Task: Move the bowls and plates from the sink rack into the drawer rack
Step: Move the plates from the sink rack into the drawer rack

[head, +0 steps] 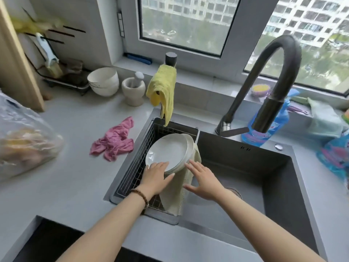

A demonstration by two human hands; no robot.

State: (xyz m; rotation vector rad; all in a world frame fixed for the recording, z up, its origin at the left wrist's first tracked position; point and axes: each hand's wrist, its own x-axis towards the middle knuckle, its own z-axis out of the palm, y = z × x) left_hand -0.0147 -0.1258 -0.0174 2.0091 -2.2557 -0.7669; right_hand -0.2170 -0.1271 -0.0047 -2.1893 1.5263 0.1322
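A small stack of white plates (168, 151) leans tilted in the wire sink rack (136, 163) at the left side of the dark sink (255, 167). My left hand (155, 175) grips the stack's lower front edge, thumb under the rim. My right hand (203, 179) is spread open just right of the plates, fingertips near their edge, over a pale cloth (177, 195) draped on the rack's divider. The drawer rack is not in view.
A pink rag (114, 141) lies on the counter left of the rack. White bowls (103, 81), a mortar (133, 90), a yellow cloth (162, 89), the tall faucet (272, 82), a blue bottle (264, 127) and a plastic bag (22, 140) surround the sink.
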